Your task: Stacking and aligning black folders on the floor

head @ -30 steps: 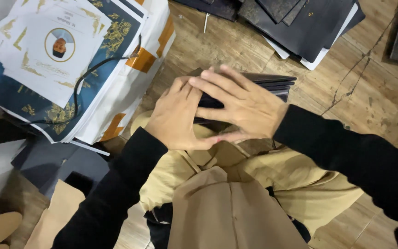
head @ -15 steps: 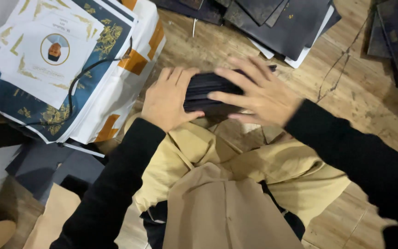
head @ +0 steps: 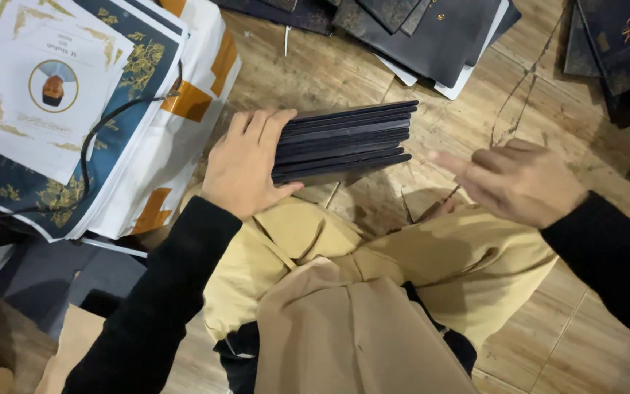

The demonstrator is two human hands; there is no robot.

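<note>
Left hand grips the near end of a stack of black covers: fingers laid over the top edge, thumb pressed against the lower side. The stack is held on edge, so the thin edges of the covers face up as parallel dark lines. Long axis runs left to right across the view, rising slightly toward the right; the free end points right, toward the right hand. The stack sits just above the person's tan trousers, over the wooden floor; whether its lower edge touches the floor cannot be told.

Right hand is apart from the stack, off its free end, holding nothing. Fingers loosely spread and extended to the left, slightly blurred.

No true containers in view; things lie in piles. Upper left: a pile of printed sheets, white and dark blue with gold leaf ornament, fanned out, the top one bearing a small round picture. A black cord loops across that pile. Top centre: a loose heap of dark covers on the floor, with a white sheet edge showing beneath. Top right: another dark pile, gold mark on the top piece. Lower left: grey card pieces.
</note>
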